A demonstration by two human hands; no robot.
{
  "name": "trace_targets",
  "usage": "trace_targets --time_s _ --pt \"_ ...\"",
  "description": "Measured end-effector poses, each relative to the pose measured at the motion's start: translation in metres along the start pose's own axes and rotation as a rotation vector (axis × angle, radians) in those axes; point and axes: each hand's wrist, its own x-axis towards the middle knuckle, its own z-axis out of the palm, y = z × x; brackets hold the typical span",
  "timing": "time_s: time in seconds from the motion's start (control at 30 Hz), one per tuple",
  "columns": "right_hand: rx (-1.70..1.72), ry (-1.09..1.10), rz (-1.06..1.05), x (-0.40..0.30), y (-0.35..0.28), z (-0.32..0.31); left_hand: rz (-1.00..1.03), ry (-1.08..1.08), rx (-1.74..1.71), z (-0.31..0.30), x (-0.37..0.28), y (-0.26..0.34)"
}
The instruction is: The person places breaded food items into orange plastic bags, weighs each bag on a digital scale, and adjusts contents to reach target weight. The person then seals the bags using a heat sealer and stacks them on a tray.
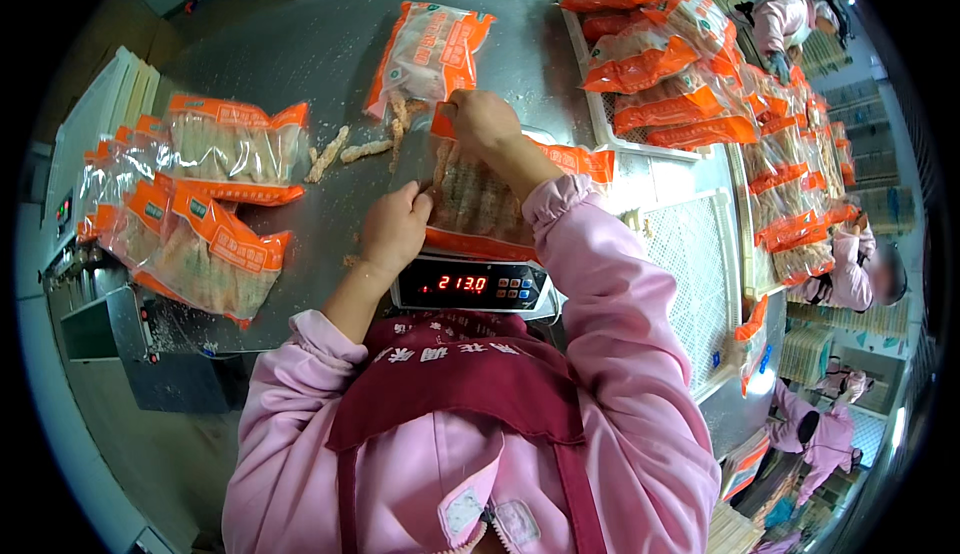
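Note:
An orange-and-clear plastic food bag [480,205] filled with pale coated sticks lies on a digital scale [469,286] with a lit red display. My left hand [396,225] pinches the bag's left, clear edge between thumb and fingers. My right hand [482,123] is closed at the bag's upper left corner, on its orange band; its fingertips are partly hidden. Beyond it another filled bag [431,55] lies with its near end open and sticks spilling out. Loose coated sticks [365,151] lie on the metal table between that bag and my left hand.
Several filled bags [232,149] lie at the left of the metal table [330,44]. At the right, a white crate [600,115] holds piled bags, with an upright-edged white mesh tray [682,254] nearer me. Co-workers in pink [844,265] stand along the far right beside more bags.

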Motion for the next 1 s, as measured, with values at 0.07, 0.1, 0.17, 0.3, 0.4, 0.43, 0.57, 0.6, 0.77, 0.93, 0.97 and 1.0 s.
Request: trace_targets --time_s 0.07,0.1,0.17,0.3,0.4,0.43,0.57,0.6,0.77,0.93,0.97,1.0 --pt "-0.011 0.037 -0.004 -0.004 -0.003 0.005 -0.039 -0.072 0.074 -0.012 -0.007 -0.012" --pt "0.008 0.229 -0.121 -0.015 -0.005 -0.002 0.001 -0.053 0.006 -0.019 -0.01 -0.017" --pt "0.119 0.503 -0.267 -0.045 -0.016 -0.028 0.071 -0.012 -0.123 -0.034 -0.015 -0.038" --pt "0.182 0.853 -0.467 -0.123 -0.002 -0.074 -0.198 0.02 -0.433 -0.05 -0.014 -0.081" --pt "0.494 0.949 -0.363 -0.191 0.021 -0.077 -0.127 0.144 -0.588 -0.051 -0.01 -0.107" --pt "0.499 1.004 -0.291 -0.211 0.034 -0.074 -0.141 0.153 -0.621 -0.056 -0.011 -0.098" --pt "0.575 1.043 -0.089 -0.266 0.07 -0.055 -0.145 0.124 -0.377 -0.059 -0.015 -0.116" --pt "0.574 1.045 -0.043 -0.276 0.076 -0.05 -0.124 0.118 -0.273 -0.059 -0.015 -0.12" --pt "0.609 1.035 0.085 -0.305 0.096 -0.034 0.031 -0.02 0.317 -0.044 -0.04 -0.144" --pt "0.648 1.012 0.128 -0.309 0.09 -0.031 0.017 0.056 0.272 -0.028 -0.045 -0.158" --pt "0.653 1.006 0.13 -0.31 0.089 -0.03 -0.043 0.07 0.157 -0.027 -0.041 -0.151" --pt "0.645 1.004 0.125 -0.309 0.09 -0.03 -0.019 0.12 0.041 -0.028 -0.036 -0.14"
